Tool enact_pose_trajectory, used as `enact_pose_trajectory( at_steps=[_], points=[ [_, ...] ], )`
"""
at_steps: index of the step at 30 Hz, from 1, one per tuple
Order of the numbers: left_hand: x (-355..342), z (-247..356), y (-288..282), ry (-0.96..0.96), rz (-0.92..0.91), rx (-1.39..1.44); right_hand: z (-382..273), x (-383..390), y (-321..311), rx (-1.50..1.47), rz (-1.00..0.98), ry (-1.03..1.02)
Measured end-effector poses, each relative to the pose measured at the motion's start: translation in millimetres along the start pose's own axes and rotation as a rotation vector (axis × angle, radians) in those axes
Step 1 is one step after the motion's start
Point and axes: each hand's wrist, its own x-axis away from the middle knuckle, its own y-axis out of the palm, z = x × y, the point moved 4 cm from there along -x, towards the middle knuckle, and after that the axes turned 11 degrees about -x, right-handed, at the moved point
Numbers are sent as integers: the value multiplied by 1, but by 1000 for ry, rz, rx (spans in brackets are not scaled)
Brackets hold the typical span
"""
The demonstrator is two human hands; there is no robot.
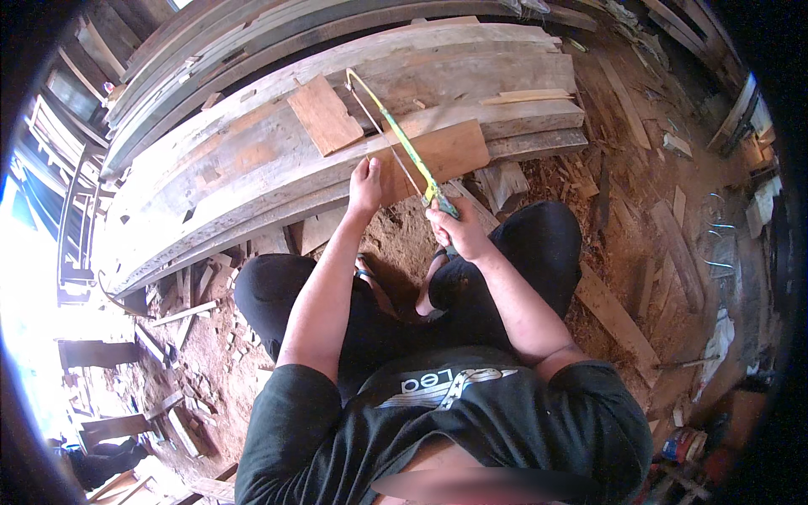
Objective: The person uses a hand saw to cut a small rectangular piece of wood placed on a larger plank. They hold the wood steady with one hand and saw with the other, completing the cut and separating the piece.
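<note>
My right hand [453, 221] is closed on the green handle of a yellow-green bow saw [390, 119], whose frame slants up to the left and whose thin blade crosses a wooden board [450, 147]. That board rests at the front edge of stacked weathered planks [215, 168], overhanging it. My left hand [367, 185] grips the board’s left end, thumb on top, beside the blade. A smaller brown board [324, 115] lies on the stack just beyond it. Whether the blade’s teeth touch the wood is hard to tell.
Long timbers [244, 38] lie behind the stack. Wood scraps [189, 421] and sawdust cover the ground around my bent legs and feet. Loose planks [619, 324] lie at the right. A dark metal frame [76, 231] stands at the left near bright daylight.
</note>
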Motion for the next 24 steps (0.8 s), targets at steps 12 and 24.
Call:
enact_pose_trajectory(
  at_steps=[12,24],
  points=[
    [11,27,-6,105,189,-146,5,4,-1,-98,-55,-65],
    [2,16,-4,101,166,-41,15,6,7,-122,30,-72]
  ],
)
